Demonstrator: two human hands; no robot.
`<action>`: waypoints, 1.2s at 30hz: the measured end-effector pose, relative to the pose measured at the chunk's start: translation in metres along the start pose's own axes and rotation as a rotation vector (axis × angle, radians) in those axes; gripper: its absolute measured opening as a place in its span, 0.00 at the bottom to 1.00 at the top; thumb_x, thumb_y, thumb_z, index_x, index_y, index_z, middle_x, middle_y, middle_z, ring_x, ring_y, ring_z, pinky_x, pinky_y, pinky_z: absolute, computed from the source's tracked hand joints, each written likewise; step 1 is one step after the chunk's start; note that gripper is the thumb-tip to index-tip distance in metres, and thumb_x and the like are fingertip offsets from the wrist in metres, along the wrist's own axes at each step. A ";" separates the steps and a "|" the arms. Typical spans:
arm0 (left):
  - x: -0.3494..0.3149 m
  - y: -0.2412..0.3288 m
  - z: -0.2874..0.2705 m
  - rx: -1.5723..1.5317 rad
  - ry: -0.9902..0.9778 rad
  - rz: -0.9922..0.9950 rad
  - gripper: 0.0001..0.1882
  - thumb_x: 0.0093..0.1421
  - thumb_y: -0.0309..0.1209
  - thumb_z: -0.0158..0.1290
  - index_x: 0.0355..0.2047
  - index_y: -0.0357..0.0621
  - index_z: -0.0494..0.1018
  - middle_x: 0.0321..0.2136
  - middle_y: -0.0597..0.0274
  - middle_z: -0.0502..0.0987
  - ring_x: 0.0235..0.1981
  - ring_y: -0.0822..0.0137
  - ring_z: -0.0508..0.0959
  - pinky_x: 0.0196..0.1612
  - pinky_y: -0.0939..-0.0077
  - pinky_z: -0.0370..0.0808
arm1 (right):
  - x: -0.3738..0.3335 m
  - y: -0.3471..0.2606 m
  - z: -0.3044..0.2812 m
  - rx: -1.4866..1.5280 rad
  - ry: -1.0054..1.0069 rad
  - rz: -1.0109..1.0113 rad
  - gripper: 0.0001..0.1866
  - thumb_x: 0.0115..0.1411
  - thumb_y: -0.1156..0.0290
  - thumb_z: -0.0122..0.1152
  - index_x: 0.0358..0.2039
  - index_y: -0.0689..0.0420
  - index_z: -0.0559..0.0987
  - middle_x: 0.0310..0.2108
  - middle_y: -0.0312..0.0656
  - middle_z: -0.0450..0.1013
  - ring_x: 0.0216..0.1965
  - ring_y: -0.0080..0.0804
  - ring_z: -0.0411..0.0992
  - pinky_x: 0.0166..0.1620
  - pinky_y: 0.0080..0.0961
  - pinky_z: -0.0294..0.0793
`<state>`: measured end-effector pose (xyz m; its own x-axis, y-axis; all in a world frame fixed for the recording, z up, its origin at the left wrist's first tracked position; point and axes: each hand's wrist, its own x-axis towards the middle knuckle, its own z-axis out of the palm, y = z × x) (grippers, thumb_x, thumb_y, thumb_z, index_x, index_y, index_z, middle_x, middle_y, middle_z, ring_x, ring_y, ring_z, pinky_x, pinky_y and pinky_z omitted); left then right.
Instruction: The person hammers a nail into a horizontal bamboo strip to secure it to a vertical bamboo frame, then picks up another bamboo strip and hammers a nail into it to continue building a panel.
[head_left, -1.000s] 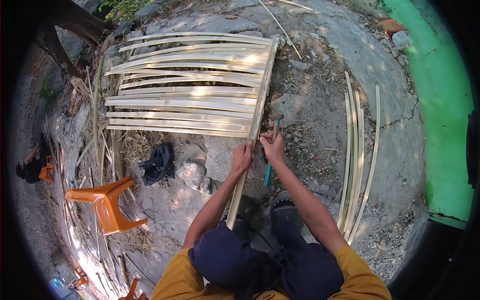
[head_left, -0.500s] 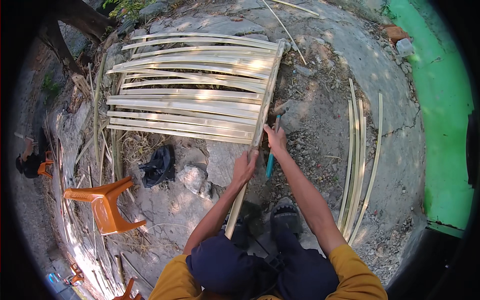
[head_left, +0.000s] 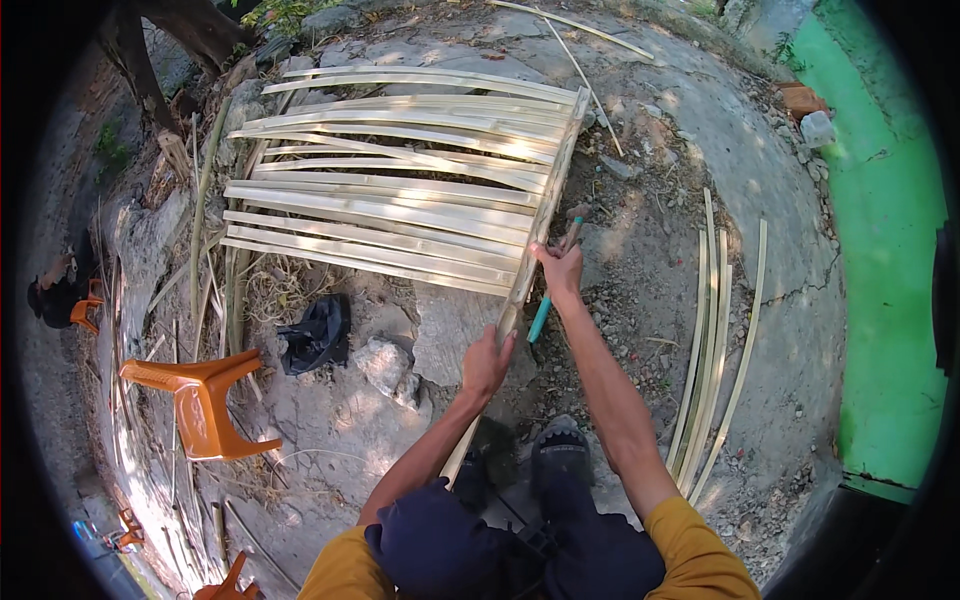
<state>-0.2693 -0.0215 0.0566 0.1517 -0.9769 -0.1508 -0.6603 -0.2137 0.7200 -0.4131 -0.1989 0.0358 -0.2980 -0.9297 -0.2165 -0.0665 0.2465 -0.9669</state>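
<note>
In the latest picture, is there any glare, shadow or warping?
Head view, throughout: the lens curves the bright green painted surface along the right rim, corners go black; glare bleaches the lower left; sunlight dapples the long pale bamboo slats; the crumpled black bag loses detail in its dark folds; the straight teal hammer handle looks fairly sharp.

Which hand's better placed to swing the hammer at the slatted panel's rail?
Right, most likely: the right hand holds the teal-handled hammer, close to the rail. The left hand is on the rail nearer the body, so seems better suited to steadying.
</note>
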 end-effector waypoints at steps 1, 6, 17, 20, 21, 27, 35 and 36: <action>0.006 0.009 0.001 -0.005 -0.002 -0.001 0.22 0.69 0.46 0.54 0.37 0.36 0.69 0.22 0.31 0.76 0.26 0.30 0.78 0.29 0.40 0.73 | 0.007 -0.008 -0.002 -0.021 0.025 -0.026 0.30 0.51 0.70 0.80 0.46 0.63 0.68 0.27 0.34 0.73 0.28 0.22 0.72 0.33 0.24 0.72; 0.034 0.025 0.016 -0.038 0.011 0.032 0.22 0.69 0.47 0.53 0.38 0.37 0.69 0.21 0.32 0.77 0.25 0.31 0.78 0.28 0.40 0.73 | 0.041 -0.014 -0.010 -0.156 0.051 -0.028 0.30 0.51 0.67 0.80 0.44 0.64 0.69 0.32 0.46 0.80 0.33 0.31 0.79 0.38 0.30 0.77; 0.023 -0.009 0.016 0.044 0.009 -0.015 0.21 0.69 0.47 0.53 0.42 0.39 0.68 0.21 0.33 0.77 0.25 0.32 0.78 0.28 0.40 0.73 | 0.018 0.004 0.008 -0.216 0.004 0.013 0.30 0.50 0.65 0.80 0.47 0.65 0.71 0.29 0.42 0.80 0.31 0.33 0.80 0.38 0.33 0.78; 0.023 0.014 0.023 0.071 0.021 0.044 0.21 0.69 0.48 0.53 0.44 0.42 0.67 0.20 0.36 0.78 0.24 0.34 0.79 0.26 0.42 0.74 | 0.037 0.027 -0.014 -0.137 0.036 -0.012 0.28 0.51 0.66 0.80 0.42 0.62 0.69 0.29 0.41 0.78 0.30 0.28 0.77 0.36 0.30 0.76; 0.022 0.013 0.020 0.115 0.039 0.053 0.20 0.69 0.48 0.53 0.44 0.43 0.67 0.20 0.38 0.78 0.24 0.36 0.80 0.25 0.44 0.74 | 0.032 0.027 -0.011 -0.134 0.029 -0.004 0.28 0.51 0.66 0.80 0.42 0.62 0.69 0.29 0.41 0.78 0.30 0.28 0.77 0.36 0.30 0.76; 0.019 -0.002 0.012 0.203 0.104 0.093 0.20 0.68 0.48 0.54 0.44 0.44 0.68 0.20 0.44 0.80 0.21 0.40 0.80 0.26 0.50 0.74 | 0.015 0.010 0.005 -0.227 0.009 -0.011 0.28 0.50 0.66 0.81 0.41 0.62 0.69 0.29 0.40 0.78 0.30 0.28 0.77 0.36 0.30 0.76; 0.010 0.011 0.005 0.330 0.106 0.164 0.21 0.64 0.43 0.59 0.50 0.44 0.71 0.45 0.50 0.79 0.48 0.55 0.77 0.51 0.56 0.66 | 0.015 0.020 -0.008 -0.279 0.056 -0.036 0.27 0.49 0.62 0.80 0.40 0.63 0.73 0.28 0.42 0.79 0.30 0.35 0.79 0.37 0.36 0.78; 0.010 0.011 0.000 0.338 0.085 0.111 0.25 0.64 0.41 0.59 0.56 0.42 0.70 0.57 0.49 0.75 0.58 0.55 0.73 0.57 0.54 0.64 | 0.013 0.016 -0.002 -0.245 0.058 -0.058 0.27 0.49 0.62 0.80 0.40 0.64 0.73 0.27 0.43 0.79 0.29 0.36 0.79 0.37 0.36 0.78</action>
<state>-0.2751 -0.0341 0.0633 0.1167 -0.9930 -0.0169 -0.8797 -0.1112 0.4622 -0.4196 -0.2064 0.0173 -0.3409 -0.9286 -0.1468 -0.3121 0.2591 -0.9141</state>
